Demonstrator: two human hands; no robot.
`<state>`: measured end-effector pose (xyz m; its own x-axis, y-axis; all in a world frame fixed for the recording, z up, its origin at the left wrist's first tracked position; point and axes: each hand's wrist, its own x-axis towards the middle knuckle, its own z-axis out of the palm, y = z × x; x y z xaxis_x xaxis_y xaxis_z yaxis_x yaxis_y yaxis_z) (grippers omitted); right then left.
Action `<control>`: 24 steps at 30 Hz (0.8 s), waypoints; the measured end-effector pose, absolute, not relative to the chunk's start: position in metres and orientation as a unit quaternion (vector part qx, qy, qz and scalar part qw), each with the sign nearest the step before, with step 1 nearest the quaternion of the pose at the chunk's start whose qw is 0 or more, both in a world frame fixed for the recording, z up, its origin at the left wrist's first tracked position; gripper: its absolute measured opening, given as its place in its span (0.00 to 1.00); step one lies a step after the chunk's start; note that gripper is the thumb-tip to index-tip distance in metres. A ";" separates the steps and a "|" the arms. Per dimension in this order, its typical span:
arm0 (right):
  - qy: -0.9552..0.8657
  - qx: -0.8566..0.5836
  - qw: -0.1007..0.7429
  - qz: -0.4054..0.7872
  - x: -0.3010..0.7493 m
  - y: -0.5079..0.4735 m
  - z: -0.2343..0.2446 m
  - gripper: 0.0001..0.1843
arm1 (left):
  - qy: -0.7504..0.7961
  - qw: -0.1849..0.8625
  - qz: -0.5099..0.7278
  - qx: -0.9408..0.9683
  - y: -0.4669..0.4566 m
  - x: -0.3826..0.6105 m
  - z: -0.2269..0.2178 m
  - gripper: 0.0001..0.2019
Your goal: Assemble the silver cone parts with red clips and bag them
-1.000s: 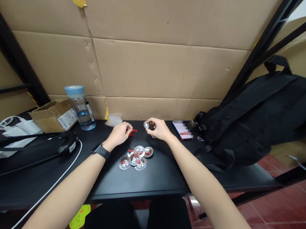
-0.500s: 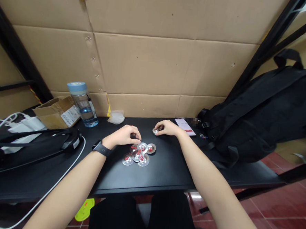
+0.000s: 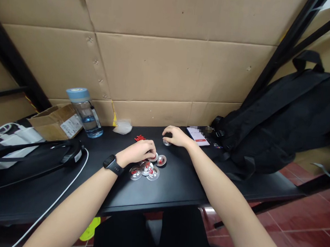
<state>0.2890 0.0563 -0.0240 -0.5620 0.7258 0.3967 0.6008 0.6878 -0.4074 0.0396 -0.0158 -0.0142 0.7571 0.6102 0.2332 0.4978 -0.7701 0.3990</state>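
Several shiny metal discs (image 3: 147, 169) with red bits in their centres lie in a cluster on the black table (image 3: 172, 183). My left hand (image 3: 139, 151), with a black watch on its wrist, rests curled over the cluster's far edge, fingertips pinched on a disc there. My right hand (image 3: 175, 136) lies farther back with its fingers closed on a small metal piece (image 3: 166, 142) pressed to the table. A little heap of red parts (image 3: 139, 138) sits behind my left hand.
A black backpack (image 3: 288, 120) fills the right of the table, a phone (image 3: 199, 136) beside it. At the back left stand a water bottle (image 3: 84, 112) and a cardboard box (image 3: 56, 121); a black bag (image 3: 31, 156) and white cables (image 3: 2, 132) lie at left. Cardboard lines the wall.
My left hand left the red parts at the back and came down onto the disc cluster. My right hand lowered its metal piece to the table.
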 end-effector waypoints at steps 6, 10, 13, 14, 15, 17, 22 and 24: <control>-0.799 -0.311 0.330 0.396 0.258 0.038 -0.029 0.35 | 0.387 0.204 0.334 0.834 -0.007 0.033 -0.018 0.09; -0.733 -0.288 0.384 0.482 0.230 0.024 -0.037 0.39 | 0.405 0.280 0.450 0.745 0.002 0.035 -0.027 0.10; -0.719 -0.294 0.434 0.456 0.218 0.020 -0.040 0.31 | 0.409 0.318 0.501 0.693 0.005 0.037 -0.028 0.11; -0.721 -0.296 0.442 0.444 0.218 0.021 -0.040 0.28 | 0.410 0.326 0.508 0.684 0.005 0.037 -0.027 0.12; -0.727 -0.299 0.446 0.429 0.218 0.022 -0.040 0.26 | 0.410 0.333 0.509 0.680 0.006 0.036 -0.026 0.12; -0.754 -0.309 0.436 0.382 0.224 0.026 -0.038 0.22 | 0.411 0.337 0.499 0.685 0.008 0.031 -0.024 0.12; -0.824 -0.390 0.378 0.162 0.257 0.042 -0.028 0.26 | 0.470 0.198 0.451 0.732 0.021 0.004 -0.026 0.08; -0.837 -0.422 0.331 0.109 0.272 0.049 -0.026 0.28 | 0.480 0.161 0.441 0.741 0.028 -0.008 -0.030 0.07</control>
